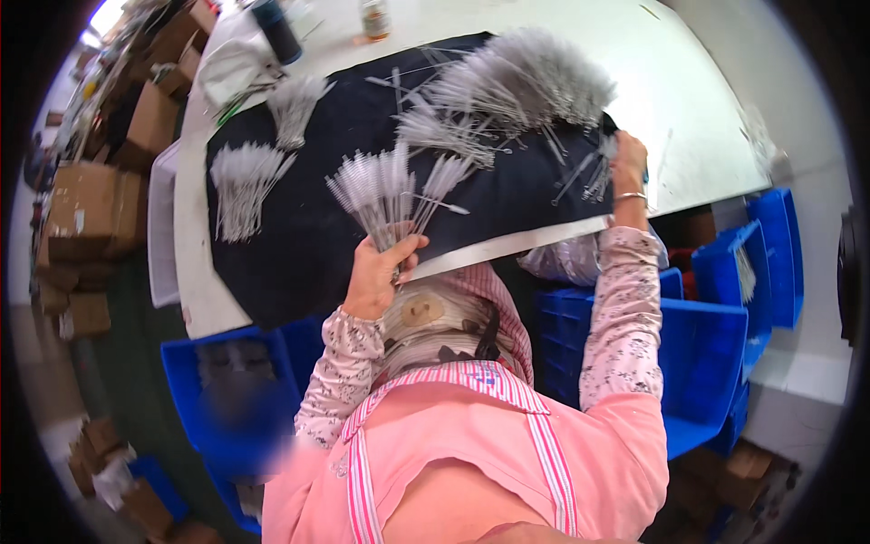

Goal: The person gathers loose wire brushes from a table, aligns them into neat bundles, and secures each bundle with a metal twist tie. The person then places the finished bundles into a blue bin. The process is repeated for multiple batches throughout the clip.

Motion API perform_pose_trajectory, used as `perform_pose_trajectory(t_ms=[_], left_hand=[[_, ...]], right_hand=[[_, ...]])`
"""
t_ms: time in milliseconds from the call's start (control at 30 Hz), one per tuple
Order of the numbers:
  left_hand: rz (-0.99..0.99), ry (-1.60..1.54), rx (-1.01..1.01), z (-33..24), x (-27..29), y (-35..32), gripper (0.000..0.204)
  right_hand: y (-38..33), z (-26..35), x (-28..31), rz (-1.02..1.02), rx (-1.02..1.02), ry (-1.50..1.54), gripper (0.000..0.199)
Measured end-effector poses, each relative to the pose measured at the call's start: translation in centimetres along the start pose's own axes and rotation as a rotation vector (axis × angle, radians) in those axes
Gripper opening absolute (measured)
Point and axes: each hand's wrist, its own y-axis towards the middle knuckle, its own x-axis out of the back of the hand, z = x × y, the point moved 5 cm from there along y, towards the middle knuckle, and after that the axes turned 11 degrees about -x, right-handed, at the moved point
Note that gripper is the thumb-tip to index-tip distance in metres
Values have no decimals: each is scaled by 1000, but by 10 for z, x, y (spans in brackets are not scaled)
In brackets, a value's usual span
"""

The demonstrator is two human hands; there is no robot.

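This looks like a small factory workshop for hand assembly: a white desk [689, 109] draped with a dark cloth [299, 245] carries bundles of thin wire brushes [535, 77], blue plastic crates [707, 354] stand beside it, and cardboard boxes [82, 208] pile along the floor.

Left hand [376, 272] clenched, right hand [627, 163] outstretched
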Motion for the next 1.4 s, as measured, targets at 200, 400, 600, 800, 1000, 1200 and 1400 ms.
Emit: perform_pose_trajectory(t_ms=[200,400,600,800,1000,1200,1400], left_hand=[[-97,-62,-55,-7,15,-3,28],[-120,-122,-72,-9,24,-3,25],[-104,-99,-68,-12,31,-12,23],[-213,-2,-288,-25,56,-17,23],[-214,12,-306,-24,55,-18,22],[-28,-50,-219,-24,48,-22,27],[-34,-115,-239,-20,44,-20,31]], right_hand=[[-74,69,-20,-336,661,-408,35],[-330,35,-121,1524,-999,380,48],[-375,36,-175,1209,-1571,1006,31],[-374,44,-144,991,-1063,955,39],[-404,98,-134,1264,-170,346,34],[-404,116,-150,1072,181,347,17],[-418,110,-150,973,158,479,15]])
